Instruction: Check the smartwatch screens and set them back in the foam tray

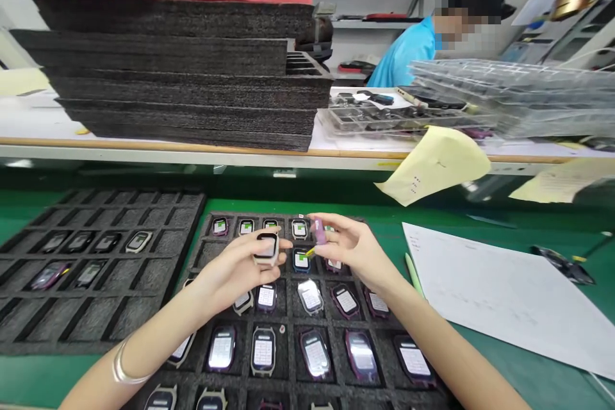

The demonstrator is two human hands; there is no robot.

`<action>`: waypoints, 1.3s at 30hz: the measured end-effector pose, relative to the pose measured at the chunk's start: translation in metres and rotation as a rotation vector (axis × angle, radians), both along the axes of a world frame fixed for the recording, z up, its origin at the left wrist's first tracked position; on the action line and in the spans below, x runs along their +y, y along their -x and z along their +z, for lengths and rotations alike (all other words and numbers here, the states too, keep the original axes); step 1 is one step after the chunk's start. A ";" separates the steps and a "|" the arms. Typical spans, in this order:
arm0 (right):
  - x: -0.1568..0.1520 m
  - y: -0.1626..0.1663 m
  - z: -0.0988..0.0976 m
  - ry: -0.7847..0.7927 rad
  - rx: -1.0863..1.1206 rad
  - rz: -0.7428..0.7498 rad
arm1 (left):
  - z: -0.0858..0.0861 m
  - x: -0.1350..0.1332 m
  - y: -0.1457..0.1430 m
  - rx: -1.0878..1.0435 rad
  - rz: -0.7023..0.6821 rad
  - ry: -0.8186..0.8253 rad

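Observation:
My left hand (240, 259) holds a cream-cased smartwatch (266, 248) between thumb and fingers, its dark-bordered face turned up toward me. Pinched in the fingertips of my right hand (346, 245) is a small purple piece (319, 230) with a thin yellow tip pointing down and left; its exact kind is unclear. Both hands hover over a black foam tray (283, 325) whose pockets hold several watch bodies without straps, many with lit screens. Just under the yellow tip lies a blue-rimmed watch (302, 260). My forearms and hands hide some pockets.
A second foam tray (139, 275) at left carries several watches. White paper (504, 288) and a green pen (413, 274) lie at right. Above, a shelf edge (240, 157) bears stacked black foam (192, 90) and clear plastic trays (519, 99). A person in blue (401, 54) is behind it.

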State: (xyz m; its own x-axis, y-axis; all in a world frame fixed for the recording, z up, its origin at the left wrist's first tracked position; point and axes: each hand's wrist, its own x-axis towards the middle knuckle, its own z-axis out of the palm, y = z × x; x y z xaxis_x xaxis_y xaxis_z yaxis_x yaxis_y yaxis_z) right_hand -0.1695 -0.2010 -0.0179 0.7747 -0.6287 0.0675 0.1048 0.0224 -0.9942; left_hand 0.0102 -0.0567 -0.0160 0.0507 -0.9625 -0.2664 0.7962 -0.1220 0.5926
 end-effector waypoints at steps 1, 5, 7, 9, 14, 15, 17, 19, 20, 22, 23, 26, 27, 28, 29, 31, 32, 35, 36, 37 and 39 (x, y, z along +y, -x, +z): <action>0.000 -0.001 -0.001 -0.092 -0.028 0.019 | -0.002 0.000 -0.001 0.014 -0.015 -0.003; 0.005 -0.005 -0.005 -0.355 -0.086 0.047 | -0.004 -0.003 -0.007 0.037 -0.089 0.017; 0.009 -0.006 -0.006 -0.396 -0.101 0.035 | -0.005 -0.003 -0.007 0.003 -0.102 0.025; 0.012 -0.006 -0.006 -0.364 -0.102 0.010 | -0.005 -0.003 -0.006 -0.062 -0.083 0.031; 0.015 -0.003 -0.005 -0.174 -0.082 -0.025 | -0.002 0.002 0.002 -0.279 -0.031 0.072; 0.016 -0.002 -0.003 -0.149 -0.088 -0.021 | -0.001 0.003 0.003 -0.313 -0.021 0.082; 0.018 0.000 -0.001 -0.114 -0.106 -0.017 | 0.002 0.005 0.005 -0.367 0.001 0.097; 0.022 0.002 0.001 -0.089 -0.113 -0.031 | 0.003 0.006 0.005 -0.404 0.000 0.105; 0.023 0.002 0.002 -0.080 -0.109 -0.040 | 0.003 0.007 0.005 -0.416 -0.012 0.106; 0.027 0.003 0.003 -0.058 -0.094 -0.063 | 0.004 0.008 0.006 -0.428 -0.043 0.112; 0.029 0.003 0.003 -0.043 -0.086 -0.074 | 0.004 0.008 0.007 -0.430 -0.055 0.117; 0.033 0.004 0.003 -0.014 -0.080 -0.086 | 0.004 0.009 0.009 -0.440 -0.065 0.142; 0.034 0.004 0.003 -0.018 -0.085 -0.076 | 0.003 0.009 0.010 -0.448 -0.066 0.151; 0.034 0.005 0.004 -0.027 -0.093 -0.060 | 0.003 0.009 0.011 -0.460 -0.068 0.160; 0.035 0.005 0.004 -0.037 -0.102 -0.044 | 0.003 0.009 0.011 -0.475 -0.070 0.170; 0.037 0.007 0.006 -0.050 -0.113 -0.016 | 0.002 0.008 0.011 -0.503 -0.073 0.187; 0.038 0.008 0.007 -0.051 -0.114 -0.007 | 0.001 0.009 0.011 -0.513 -0.074 0.194; 0.042 0.012 0.010 -0.039 -0.115 0.011 | 0.001 0.010 0.012 -0.508 -0.072 0.205; 0.043 0.013 0.011 -0.033 -0.117 0.015 | 0.002 0.011 0.012 -0.498 -0.069 0.207; 0.044 0.013 0.011 -0.027 -0.117 0.017 | 0.004 0.012 0.012 -0.482 -0.062 0.210; 0.047 0.014 0.012 -0.014 -0.112 0.016 | 0.008 0.013 0.012 -0.449 -0.048 0.202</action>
